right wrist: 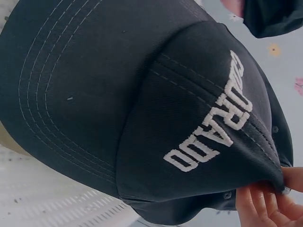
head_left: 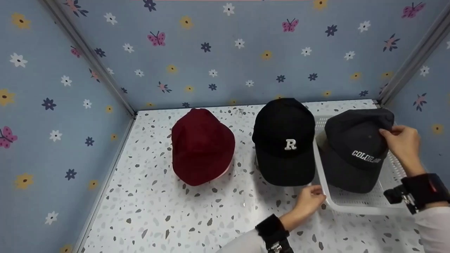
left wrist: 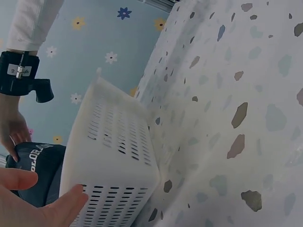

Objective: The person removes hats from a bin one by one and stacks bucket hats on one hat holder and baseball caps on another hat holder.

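I'm touching the white basket [head_left: 358,209] with my loosely parted, empty left hand [head_left: 308,201], my right hand [head_left: 404,142] is pinching the not-yet-released COLORADO cap [head_left: 355,140] inside it, and the black R cap [head_left: 281,126] and maroon hat [head_left: 202,147] are sitting outside.

White embroidered block lettering [right wrist: 214,130] is spelling "COLORADO" across the front of a charcoal fabric baseball cap [head_left: 355,135]; in the head view its last letters are blurring together. A single raised white "R" [head_left: 290,144] is standing on the front of a black, curved-brimmed fabric cap [head_left: 284,124].
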### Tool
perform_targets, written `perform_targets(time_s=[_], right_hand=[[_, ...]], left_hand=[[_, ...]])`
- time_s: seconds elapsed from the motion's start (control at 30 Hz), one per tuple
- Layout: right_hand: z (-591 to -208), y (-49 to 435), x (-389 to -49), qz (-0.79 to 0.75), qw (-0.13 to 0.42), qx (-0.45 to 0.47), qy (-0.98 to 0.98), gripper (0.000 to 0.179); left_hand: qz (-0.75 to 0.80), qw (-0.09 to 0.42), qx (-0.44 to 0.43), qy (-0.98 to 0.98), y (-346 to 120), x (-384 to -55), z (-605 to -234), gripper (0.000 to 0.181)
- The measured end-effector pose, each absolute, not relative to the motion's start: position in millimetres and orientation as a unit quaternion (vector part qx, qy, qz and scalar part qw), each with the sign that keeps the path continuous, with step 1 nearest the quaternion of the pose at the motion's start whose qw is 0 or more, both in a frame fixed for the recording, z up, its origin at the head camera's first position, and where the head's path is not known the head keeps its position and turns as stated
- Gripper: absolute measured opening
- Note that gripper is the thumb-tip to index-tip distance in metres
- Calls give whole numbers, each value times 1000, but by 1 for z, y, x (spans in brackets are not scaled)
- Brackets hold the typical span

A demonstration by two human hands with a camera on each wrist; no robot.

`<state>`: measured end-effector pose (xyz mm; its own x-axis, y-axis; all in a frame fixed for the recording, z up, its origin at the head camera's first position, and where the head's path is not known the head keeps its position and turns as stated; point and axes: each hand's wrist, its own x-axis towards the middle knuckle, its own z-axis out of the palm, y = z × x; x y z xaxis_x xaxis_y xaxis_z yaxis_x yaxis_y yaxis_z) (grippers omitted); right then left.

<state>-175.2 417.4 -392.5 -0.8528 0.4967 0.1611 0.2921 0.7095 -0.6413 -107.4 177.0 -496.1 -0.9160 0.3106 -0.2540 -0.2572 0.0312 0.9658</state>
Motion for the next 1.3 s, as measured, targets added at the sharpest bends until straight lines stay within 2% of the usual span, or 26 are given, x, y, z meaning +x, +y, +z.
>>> perform_targets(time_s=[0.47,0.67,1.03,1.3], right_hand=[[-368,407,-164,326,227,-259,-880,36],[-359,399,-158,355,260,-243,-865,24],[-343,373,-148,387,276,-207,-855,9],[-335,354,-143,424,270,-193,-843,11]], left_hand=[[664,199,94,715,162,-106,-474,32],[701,196,102,678,158,-109,-470,34],[757,184,73,622,145,-118,-461,38],[792,168,65,584,140,-126,-457,39]])
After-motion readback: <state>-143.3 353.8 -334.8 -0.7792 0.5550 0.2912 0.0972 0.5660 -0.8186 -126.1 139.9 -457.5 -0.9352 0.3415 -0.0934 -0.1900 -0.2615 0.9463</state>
